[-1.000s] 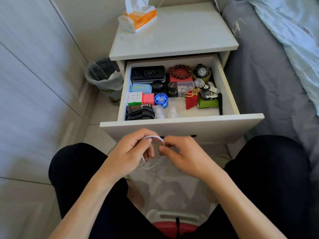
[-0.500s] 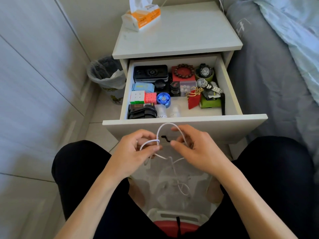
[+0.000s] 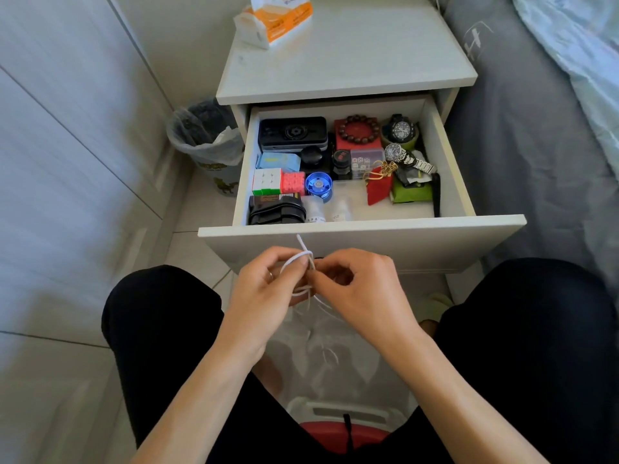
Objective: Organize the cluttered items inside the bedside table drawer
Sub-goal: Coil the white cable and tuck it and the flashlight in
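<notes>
A thin white cable (image 3: pixel 299 262) is looped between my hands, just in front of the open drawer (image 3: pixel 361 231) of the white bedside table (image 3: pixel 348 61). My left hand (image 3: pixel 264 293) pinches the loops together. My right hand (image 3: pixel 361 289) pinches the cable where it crosses them, and a short end sticks up toward the drawer front. Inside the drawer lie a black case (image 3: pixel 293 132), a bead bracelet (image 3: pixel 359 128) on a red box, two watches (image 3: pixel 400 128), puzzle cubes (image 3: pixel 268 181), a blue round tin (image 3: pixel 318 187) and a red pouch (image 3: pixel 378 189).
A tissue pack (image 3: pixel 278 18) stands on the table top. A lined waste bin (image 3: pixel 204 135) sits on the floor left of the table. A grey bed (image 3: pixel 522 135) runs along the right. My knees flank a red and white stool (image 3: pixel 341 426) below.
My hands have come closer together and risen slightly. The wide cable loop held up half a second ago is now drawn tight around the bundle, with a short end pointing up.
</notes>
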A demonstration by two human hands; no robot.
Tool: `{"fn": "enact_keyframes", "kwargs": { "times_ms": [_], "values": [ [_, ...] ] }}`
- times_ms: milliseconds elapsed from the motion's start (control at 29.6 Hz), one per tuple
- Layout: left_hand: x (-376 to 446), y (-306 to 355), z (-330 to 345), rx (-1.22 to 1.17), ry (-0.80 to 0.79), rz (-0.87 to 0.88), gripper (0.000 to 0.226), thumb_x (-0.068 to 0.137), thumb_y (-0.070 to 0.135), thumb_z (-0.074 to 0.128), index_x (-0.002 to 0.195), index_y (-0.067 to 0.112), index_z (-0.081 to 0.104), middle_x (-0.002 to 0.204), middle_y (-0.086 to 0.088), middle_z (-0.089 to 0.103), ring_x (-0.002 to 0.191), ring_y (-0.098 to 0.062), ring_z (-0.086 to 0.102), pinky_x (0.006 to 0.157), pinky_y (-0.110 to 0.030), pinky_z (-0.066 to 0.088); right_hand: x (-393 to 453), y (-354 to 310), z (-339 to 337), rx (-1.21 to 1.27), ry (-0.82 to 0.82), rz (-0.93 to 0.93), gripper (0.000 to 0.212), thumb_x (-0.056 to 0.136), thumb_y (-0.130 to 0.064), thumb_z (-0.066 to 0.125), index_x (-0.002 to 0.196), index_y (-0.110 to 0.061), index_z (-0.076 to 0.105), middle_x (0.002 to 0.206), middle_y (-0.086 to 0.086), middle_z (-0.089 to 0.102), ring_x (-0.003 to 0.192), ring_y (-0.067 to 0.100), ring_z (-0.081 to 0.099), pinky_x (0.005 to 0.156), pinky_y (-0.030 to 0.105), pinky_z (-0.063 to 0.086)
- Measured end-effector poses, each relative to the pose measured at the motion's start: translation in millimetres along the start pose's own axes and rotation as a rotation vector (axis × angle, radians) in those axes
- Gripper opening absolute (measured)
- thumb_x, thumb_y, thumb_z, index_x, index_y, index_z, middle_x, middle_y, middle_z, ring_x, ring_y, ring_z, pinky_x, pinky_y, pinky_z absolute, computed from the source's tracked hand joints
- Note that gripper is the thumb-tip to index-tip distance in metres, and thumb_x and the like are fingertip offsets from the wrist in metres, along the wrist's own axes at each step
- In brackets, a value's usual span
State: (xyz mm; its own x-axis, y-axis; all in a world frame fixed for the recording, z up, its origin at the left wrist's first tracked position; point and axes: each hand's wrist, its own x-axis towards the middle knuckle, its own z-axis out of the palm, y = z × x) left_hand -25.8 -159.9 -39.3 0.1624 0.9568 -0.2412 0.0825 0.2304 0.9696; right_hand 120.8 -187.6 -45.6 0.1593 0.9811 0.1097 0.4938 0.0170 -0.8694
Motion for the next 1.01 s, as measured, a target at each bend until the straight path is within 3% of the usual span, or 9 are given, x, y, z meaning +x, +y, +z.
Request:
{"fn": "enact_keyframes", "kwargs": {
  "times_ms": [169, 270, 338, 439, 608, 710, 811, 913, 1014],
  "values": [
    [1.3, -3.0, -4.8, 0.084, 0.081, 0.038, 0.018, 0.102, 0.015, 0.052, 0.107, 0.027, 0.065, 0.086, -0.002, 0.077, 0.077, -0.018, 0.075, 0.059, -0.029, 0.059, -3.5, -3.1, -3.9, 0.023, 0.041, -0.041, 0.007, 0.076, -0.025, 0.070, 0.070, -0.025, 0.066, 0.068, -0.010, 0.062, 0.061, 0.010, 0.056, 0.053, 0.020, 0.045],
    [5.9, -7.7, -20.7, 0.625, 0.135, 0.354, 0.037, 0.097, 0.009, 0.054, 0.129, 0.027, 0.054, 0.111, 0.007, 0.066, 0.097, -0.006, 0.064, 0.082, -0.026, 0.052, -5.0, -0.6, -10.6, 0.136, -0.012, -0.023, 0.009, 0.077, -0.023, 0.063, 0.078, -0.030, 0.068, 0.069, -0.013, 0.064, 0.055, 0.006, 0.053, 0.052, 0.012, 0.039],
    [7.5, -7.4, -22.3, 0.766, -0.096, 0.561, 0.039, 0.088, 0.002, 0.053, 0.120, 0.021, 0.065, 0.114, 0.006, 0.063, 0.107, -0.006, 0.059, 0.093, -0.022, 0.045, -4.8, 1.4, -11.8, 0.234, -0.070, 0.029, 0.016, 0.078, -0.016, 0.058, 0.079, -0.029, 0.068, 0.063, -0.011, 0.064, 0.052, 0.002, 0.050, 0.051, 0.013, 0.038],
    [4.3, -6.2, -15.4, 0.581, -0.362, 0.359, 0.029, 0.081, 0.009, 0.048, 0.080, 0.028, 0.070, 0.081, 0.004, 0.071, 0.080, -0.015, 0.065, 0.076, -0.030, 0.048, -1.0, 6.4, -15.8, 0.410, -0.080, 0.132, 0.019, 0.075, -0.009, 0.051, 0.070, -0.022, 0.063, 0.056, -0.009, 0.060, 0.050, 0.005, 0.049, 0.049, 0.017, 0.039],
    [15.6, -8.6, -14.9, 0.246, -0.187, 0.117, 0.021, 0.075, 0.010, 0.045, 0.063, 0.019, 0.060, 0.057, -0.009, 0.058, 0.054, -0.022, 0.052, 0.059, -0.037, 0.038, 1.4, 18.4, -38.8, 0.473, -0.107, 0.306, 0.014, 0.068, -0.011, 0.051, 0.061, -0.021, 0.057, 0.060, -0.001, 0.061, 0.054, 0.012, 0.049, 0.056, 0.026, 0.041],
    [12.9, -9.4, -0.9, 0.432, -0.251, 0.265, 0.022, 0.084, 0.016, 0.045, 0.075, 0.027, 0.061, 0.062, -0.008, 0.058, 0.054, -0.028, 0.051, 0.052, -0.040, 0.043, -1.3, 22.0, -38.1, -0.152, -0.254, -0.044, 0.013, 0.086, -0.032, 0.060, 0.076, -0.026, 0.058, 0.066, -0.013, 0.058, 0.070, 0.004, 0.050, 0.064, 0.020, 0.039],
    [11.3, -9.4, 4.2, 0.520, -0.308, 0.346, 0.025, 0.085, 0.014, 0.044, 0.079, 0.030, 0.062, 0.064, 0.001, 0.061, 0.060, -0.017, 0.057, 0.057, -0.035, 0.047, 0.5, 12.1, -34.0, -0.167, -0.316, -0.259, 0.028, 0.095, -0.042, 0.052, 0.075, -0.024, 0.058, 0.062, -0.010, 0.054, 0.066, 0.004, 0.049, 0.059, 0.018, 0.037],
    [15.9, -11.3, -6.8, 0.475, -0.251, 0.247, 0.024, 0.085, 0.017, 0.046, 0.076, 0.031, 0.063, 0.060, 0.007, 0.057, 0.059, -0.015, 0.059, 0.060, -0.024, 0.045, 11.9, 18.1, -55.4, 0.375, 0.059, 0.080, 0.032, 0.096, -0.032, 0.055, 0.069, -0.017, 0.062, 0.055, 0.000, 0.058, 0.055, 0.008, 0.053, 0.060, 0.023, 0.042],
    [14.6, -14.3, -19.3, 0.526, -0.201, 0.251, 0.021, 0.084, 0.019, 0.046, 0.075, 0.030, 0.060, 0.051, 0.007, 0.043, 0.049, -0.014, 0.042, 0.053, -0.018, 0.035, 19.2, 35.0, -64.6, 0.107, 0.088, 0.288, 0.022, 0.099, -0.026, 0.053, 0.085, -0.016, 0.066, 0.071, -0.002, 0.071, 0.069, 0.009, 0.062, 0.070, 0.029, 0.045]
  ]
}}
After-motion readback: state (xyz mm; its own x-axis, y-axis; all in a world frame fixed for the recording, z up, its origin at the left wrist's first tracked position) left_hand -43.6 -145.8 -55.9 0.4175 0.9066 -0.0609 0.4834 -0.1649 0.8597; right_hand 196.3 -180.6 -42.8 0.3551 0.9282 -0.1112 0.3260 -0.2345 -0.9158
